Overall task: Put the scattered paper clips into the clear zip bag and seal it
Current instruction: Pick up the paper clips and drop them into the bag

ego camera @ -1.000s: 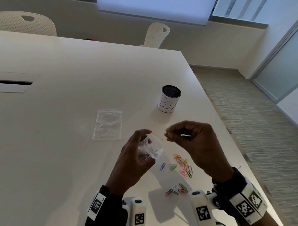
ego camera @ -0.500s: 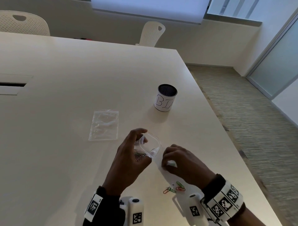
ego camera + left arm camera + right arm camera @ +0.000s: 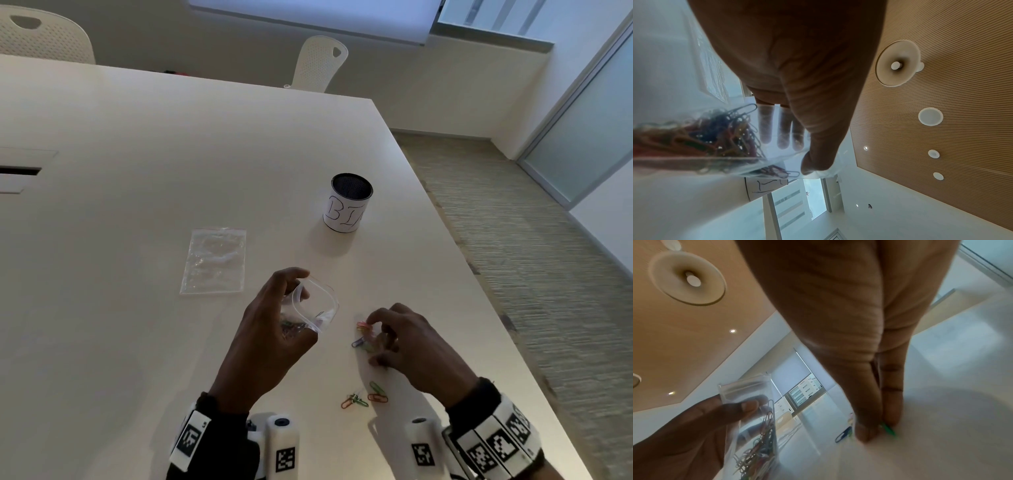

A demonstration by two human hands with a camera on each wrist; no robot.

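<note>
Step in hand: collecting. Left hand [image 3: 274,329] grips the clear plastic zip bag [image 3: 317,308], mouth open, part-filled. Just right of the bag, right hand [image 3: 407,346] pinches a green paper clip [image 3: 888,429] on the white table [image 3: 137,205]. Next: lift it and drop it into the mouth; coloured loose clips [image 3: 364,397] remain nearer the person.

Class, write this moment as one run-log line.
left hand: holds clear zip bag open, unsealed | right hand: fingers pinching green paper clip on white table | loose clips remain
</note>
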